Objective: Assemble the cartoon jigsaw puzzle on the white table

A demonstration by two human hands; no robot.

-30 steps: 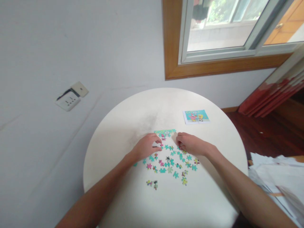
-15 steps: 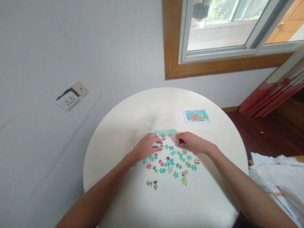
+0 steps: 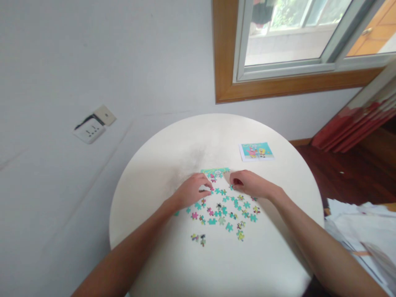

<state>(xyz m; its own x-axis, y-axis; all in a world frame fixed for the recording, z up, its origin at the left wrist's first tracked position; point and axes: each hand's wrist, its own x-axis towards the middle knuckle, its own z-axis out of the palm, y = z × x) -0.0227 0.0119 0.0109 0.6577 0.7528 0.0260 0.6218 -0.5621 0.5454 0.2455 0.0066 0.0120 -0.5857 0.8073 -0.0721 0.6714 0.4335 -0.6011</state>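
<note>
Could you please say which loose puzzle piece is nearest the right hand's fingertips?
The teal piece at the fingertips of the right hand; other visible loose pieces lie farther away.

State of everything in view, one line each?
Left hand: fingers at pink piece; grip unclear
Right hand: fingers closed on teal piece
Puzzle: partly assembled
Loose pieces: scattered
Picture card: flat, face up
Wall socket: nothing plugged in
Curtain: gathered in folds

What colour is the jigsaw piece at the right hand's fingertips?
Teal, where visible; the head view shows that jigsaw piece by the right hand best.
</note>
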